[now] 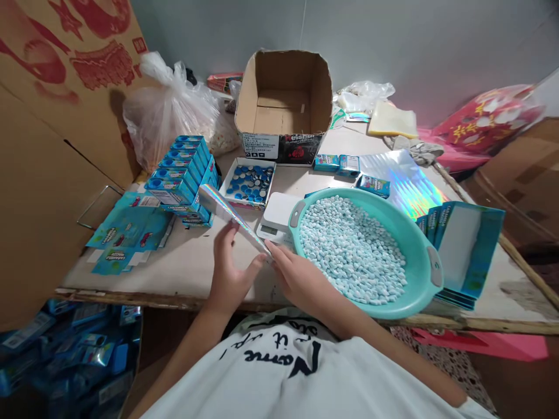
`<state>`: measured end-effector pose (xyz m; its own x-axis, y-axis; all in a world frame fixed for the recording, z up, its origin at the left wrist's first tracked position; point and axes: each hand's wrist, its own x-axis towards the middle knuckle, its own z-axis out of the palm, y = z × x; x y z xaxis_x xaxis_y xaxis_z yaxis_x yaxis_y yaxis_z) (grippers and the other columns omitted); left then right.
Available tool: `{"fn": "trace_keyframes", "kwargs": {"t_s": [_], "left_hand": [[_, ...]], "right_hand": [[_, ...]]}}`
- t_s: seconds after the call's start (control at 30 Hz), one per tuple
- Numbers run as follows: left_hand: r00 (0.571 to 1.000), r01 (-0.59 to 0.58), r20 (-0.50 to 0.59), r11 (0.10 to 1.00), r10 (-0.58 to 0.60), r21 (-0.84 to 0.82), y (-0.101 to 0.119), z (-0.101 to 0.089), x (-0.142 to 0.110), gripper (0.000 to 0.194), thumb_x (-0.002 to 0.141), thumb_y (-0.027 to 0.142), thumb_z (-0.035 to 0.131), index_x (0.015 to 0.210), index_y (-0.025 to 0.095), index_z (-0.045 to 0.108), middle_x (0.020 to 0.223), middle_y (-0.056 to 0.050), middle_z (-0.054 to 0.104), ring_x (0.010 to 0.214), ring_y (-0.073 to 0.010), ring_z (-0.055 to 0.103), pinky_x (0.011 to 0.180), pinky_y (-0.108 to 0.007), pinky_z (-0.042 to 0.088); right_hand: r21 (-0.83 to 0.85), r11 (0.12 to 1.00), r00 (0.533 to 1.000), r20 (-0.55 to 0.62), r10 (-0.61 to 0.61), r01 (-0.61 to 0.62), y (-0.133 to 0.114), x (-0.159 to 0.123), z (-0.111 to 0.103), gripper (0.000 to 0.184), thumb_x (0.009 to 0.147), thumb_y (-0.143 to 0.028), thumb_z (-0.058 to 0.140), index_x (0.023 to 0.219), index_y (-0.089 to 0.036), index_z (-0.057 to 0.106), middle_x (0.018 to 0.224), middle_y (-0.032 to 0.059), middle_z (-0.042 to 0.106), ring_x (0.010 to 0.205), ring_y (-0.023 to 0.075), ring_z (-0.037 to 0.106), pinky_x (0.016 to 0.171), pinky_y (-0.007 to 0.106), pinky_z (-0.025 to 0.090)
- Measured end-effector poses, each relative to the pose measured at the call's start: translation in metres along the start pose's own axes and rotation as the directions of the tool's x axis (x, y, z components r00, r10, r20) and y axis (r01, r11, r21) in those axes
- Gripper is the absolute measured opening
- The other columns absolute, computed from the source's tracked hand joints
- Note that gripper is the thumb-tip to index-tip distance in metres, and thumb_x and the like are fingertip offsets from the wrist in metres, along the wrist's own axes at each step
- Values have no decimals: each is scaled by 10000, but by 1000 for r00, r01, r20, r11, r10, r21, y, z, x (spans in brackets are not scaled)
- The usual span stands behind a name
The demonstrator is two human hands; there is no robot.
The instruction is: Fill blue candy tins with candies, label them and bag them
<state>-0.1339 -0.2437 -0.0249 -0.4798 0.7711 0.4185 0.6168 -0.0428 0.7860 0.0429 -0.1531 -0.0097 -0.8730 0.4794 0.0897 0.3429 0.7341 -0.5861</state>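
Note:
A shiny holographic card-like piece [231, 214], seen nearly edge-on with a pale side, slants above the front of the table. My left hand [229, 267] grips it from the left and below, thumb and fingers around its lower part. At its lower right end, my right hand [299, 276] pinches the edge with the fingertips. Just right of it, a white digital scale [279, 212] stands partly behind a turquoise basin [425, 291] full of small pale-blue candies [353, 250]. A shallow box [225, 186] with blue and silver round discs lies beyond the card.
Stacked blue small boxes [177, 180] and flat blue cartons [135, 230] lie left. An open cardboard box [283, 122] stands at the back. Holographic sheets [399, 180] and open blue cartons [467, 250] are right. Many blue boxes [82, 349] fill a container below the table's left edge.

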Motion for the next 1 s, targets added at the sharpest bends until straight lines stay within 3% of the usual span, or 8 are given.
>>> {"fn": "trace_keyframes", "kwargs": {"t_s": [0.07,0.1,0.2,0.3,0.4,0.57,0.7,1.0], "left_hand": [[976,-157,-105,951,191,266,-1,-7,5,856,788,425,840,1520,264,425,1628,-203,298,1556,-400,235,1223,-605,280],[955,-226,-96,897,282,381,0,-13,8,821,761,422,863,1476,265,490,1631,-199,308,1563,-425,201,1240,-644,196],[913,-397,139,761,383,513,5,-33,19,495,810,384,827,1273,311,666,1547,-123,510,1522,-421,321,1245,-681,37],[860,-496,363,755,359,428,14,-45,27,308,907,357,730,1206,300,685,1333,-61,704,1359,-329,566,1266,-631,77],[843,-495,418,795,339,352,18,-46,29,315,941,372,688,1241,279,672,1213,-46,759,1207,-267,674,1275,-582,143],[840,-503,396,805,370,316,15,-42,28,349,927,361,708,1268,285,685,1250,-57,749,1197,-256,678,1247,-543,252],[835,-524,374,792,404,314,13,-41,27,360,917,329,723,1271,273,686,1270,-64,741,1225,-256,665,1199,-511,348],[842,-505,340,832,418,228,6,-38,26,321,895,268,724,1214,294,711,1297,-54,730,1317,-269,615,1188,-521,403]], "right_hand": [[73,997,1000,-11,9,-8,-3,-1,-5,576,1008,-136,378,1583,-173,370,1387,157,642,1134,279,680,876,381,562],[113,993,1000,-15,25,-23,-5,-1,-8,529,1023,-156,376,1547,-197,438,1343,130,677,1108,264,692,865,361,554],[200,977,996,-14,83,-79,-9,-2,-15,416,1038,-206,411,1403,-252,605,1150,65,764,940,223,723,755,302,514],[279,953,991,-19,130,-119,-9,-3,-18,341,1032,-241,455,1282,-264,686,999,33,782,799,191,702,657,271,456],[394,911,988,-39,149,-122,-8,-3,-18,309,1027,-268,479,1221,-251,719,954,24,783,759,178,685,635,265,447],[548,831,983,-81,163,-93,-7,-2,-19,309,1005,-239,505,1210,-215,735,1139,56,779,968,212,720,774,286,520],[536,837,981,-79,180,-111,-7,-3,-19,316,1006,-238,502,1219,-212,734,1117,58,785,896,200,714,733,285,511],[532,839,978,-86,190,-116,-7,-1,-18,327,1017,-263,486,1232,-219,729,1093,61,785,840,194,700,685,275,496]]}}
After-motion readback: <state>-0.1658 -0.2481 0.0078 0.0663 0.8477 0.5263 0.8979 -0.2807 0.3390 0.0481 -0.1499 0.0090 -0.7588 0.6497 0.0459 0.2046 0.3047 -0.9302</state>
